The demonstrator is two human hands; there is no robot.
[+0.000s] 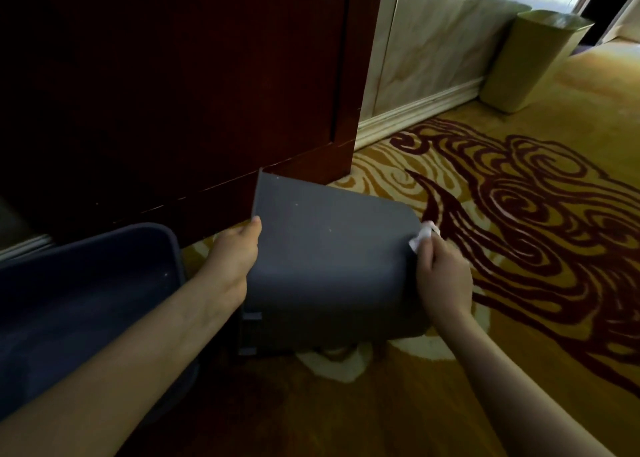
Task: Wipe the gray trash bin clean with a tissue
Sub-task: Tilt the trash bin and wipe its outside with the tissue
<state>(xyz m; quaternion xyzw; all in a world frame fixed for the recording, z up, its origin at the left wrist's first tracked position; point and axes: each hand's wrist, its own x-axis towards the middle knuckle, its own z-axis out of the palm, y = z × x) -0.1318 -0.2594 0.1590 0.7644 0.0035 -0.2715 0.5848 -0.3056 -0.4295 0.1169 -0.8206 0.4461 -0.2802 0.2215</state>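
The gray trash bin point(329, 259) lies tilted on the carpet in the middle of the view, a broad flat side facing me. My left hand point(235, 255) grips its left edge, thumb on the face. My right hand point(440, 276) presses a crumpled white tissue point(424, 236) against the bin's rounded right edge. Small pale specks dot the gray surface.
A second dark bin or tub point(86, 300) stands at the lower left, next to my left forearm. A dark red wooden cabinet point(173, 93) rises just behind. A beige bin point(533, 58) stands at the far right by the marble wall. Patterned yellow and red carpet point(519, 214) covers the floor.
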